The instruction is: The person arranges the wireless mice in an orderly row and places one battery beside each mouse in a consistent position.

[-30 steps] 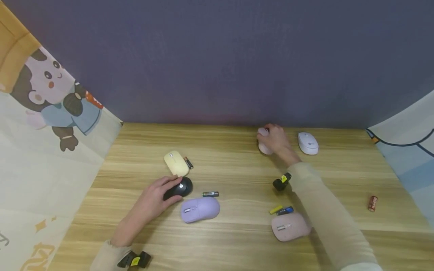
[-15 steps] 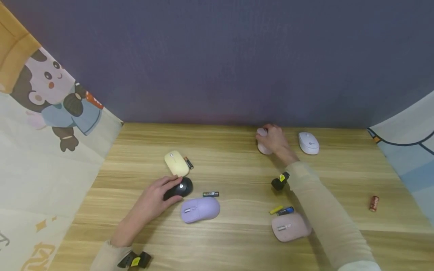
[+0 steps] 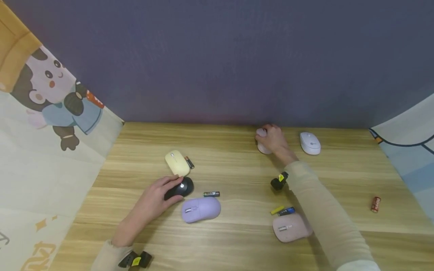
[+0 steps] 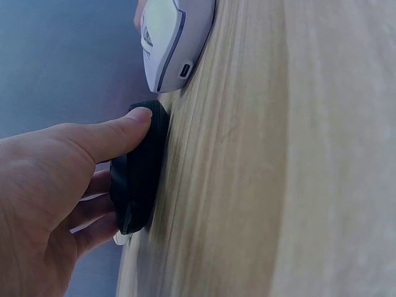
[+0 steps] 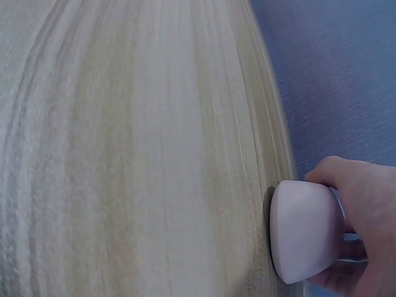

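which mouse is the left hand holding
The black mouse, between the yellow mouse and the purple mouse: the only black one, gripped by the left hand.

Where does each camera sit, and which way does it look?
Head: on the head, looking forward and down at the table; left hand, right hand and sleeves show.
Left wrist: on that wrist, looking at the black mouse; the left hand shows, gripping it.
Right wrist: on that wrist, looking at the pale pink mouse; the right hand grips it.
Shared: head and left wrist views both show the black mouse.
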Tool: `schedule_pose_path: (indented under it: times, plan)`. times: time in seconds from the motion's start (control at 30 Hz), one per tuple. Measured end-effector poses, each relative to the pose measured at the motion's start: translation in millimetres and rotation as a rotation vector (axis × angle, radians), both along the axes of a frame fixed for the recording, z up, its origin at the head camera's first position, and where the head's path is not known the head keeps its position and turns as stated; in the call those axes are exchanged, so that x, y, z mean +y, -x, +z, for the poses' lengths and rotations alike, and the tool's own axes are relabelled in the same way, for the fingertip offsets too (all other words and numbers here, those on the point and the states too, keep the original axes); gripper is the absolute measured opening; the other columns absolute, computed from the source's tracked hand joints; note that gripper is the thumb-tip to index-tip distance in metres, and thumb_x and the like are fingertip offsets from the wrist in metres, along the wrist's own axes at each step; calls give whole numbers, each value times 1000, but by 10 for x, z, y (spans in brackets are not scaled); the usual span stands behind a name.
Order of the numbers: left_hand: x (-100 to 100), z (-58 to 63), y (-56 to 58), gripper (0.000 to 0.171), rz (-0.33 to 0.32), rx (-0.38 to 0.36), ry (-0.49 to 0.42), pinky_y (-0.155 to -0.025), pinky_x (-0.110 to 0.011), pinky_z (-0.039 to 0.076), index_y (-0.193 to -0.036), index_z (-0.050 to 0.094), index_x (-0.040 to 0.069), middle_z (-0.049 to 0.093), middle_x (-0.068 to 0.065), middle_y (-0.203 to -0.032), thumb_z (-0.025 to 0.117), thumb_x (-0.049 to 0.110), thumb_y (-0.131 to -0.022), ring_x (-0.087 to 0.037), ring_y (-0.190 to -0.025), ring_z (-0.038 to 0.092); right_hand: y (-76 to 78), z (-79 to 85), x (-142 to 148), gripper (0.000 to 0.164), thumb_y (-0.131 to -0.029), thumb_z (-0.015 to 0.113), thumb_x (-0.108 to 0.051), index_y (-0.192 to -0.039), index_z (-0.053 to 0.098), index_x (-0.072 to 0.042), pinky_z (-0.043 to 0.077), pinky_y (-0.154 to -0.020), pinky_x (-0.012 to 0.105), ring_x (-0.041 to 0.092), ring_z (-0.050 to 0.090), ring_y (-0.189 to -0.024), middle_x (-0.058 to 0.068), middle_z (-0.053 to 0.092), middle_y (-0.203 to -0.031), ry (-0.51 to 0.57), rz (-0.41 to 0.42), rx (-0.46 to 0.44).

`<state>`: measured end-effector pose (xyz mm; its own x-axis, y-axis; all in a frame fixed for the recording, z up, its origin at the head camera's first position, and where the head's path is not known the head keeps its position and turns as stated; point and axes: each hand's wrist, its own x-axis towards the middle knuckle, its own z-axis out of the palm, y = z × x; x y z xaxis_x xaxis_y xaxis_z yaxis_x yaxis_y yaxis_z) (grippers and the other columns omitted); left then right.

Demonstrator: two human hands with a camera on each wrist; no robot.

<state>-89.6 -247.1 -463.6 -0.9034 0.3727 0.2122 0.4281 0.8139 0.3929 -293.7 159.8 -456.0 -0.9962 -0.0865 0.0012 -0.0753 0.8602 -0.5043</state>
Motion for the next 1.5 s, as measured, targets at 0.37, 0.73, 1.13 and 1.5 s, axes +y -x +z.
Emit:
schedule_pose_path:
  times: [0.37,0.73,1.13,1.5]
  plan:
    - [5,8,8,60,-5,10,-2,-101,-57,56,-135,68,6,66,-17,-134,87,29,-83,-39,-118,66,-12,5,-5,61,-93,63,-33,-138,56,6,54,-99,61,52,57,-120,34,52,-138,-10,-11,-3]
    - [4,8,10,60,-7,14,0,-102,-56,55,-135,68,6,67,-17,-134,87,30,-83,-39,-119,66,-29,15,-20,62,-95,63,-33,-141,53,7,54,-100,61,52,55,-122,33,51,-139,-15,-13,-7]
    - [12,14,0,59,-6,3,-6,-101,-57,55,-135,68,7,67,-17,-134,87,29,-84,-39,-119,66,-57,16,-29,71,-95,67,-42,-144,48,5,44,-111,63,51,48,-131,33,48,-144,-19,4,-25]
    - [11,10,-10,58,11,-21,-1,-101,-58,55,-136,67,7,66,-16,-135,86,28,-85,-39,-120,65,-88,54,4,77,-96,66,-49,-147,44,3,46,-109,63,51,49,-130,32,47,-146,-15,12,-53]
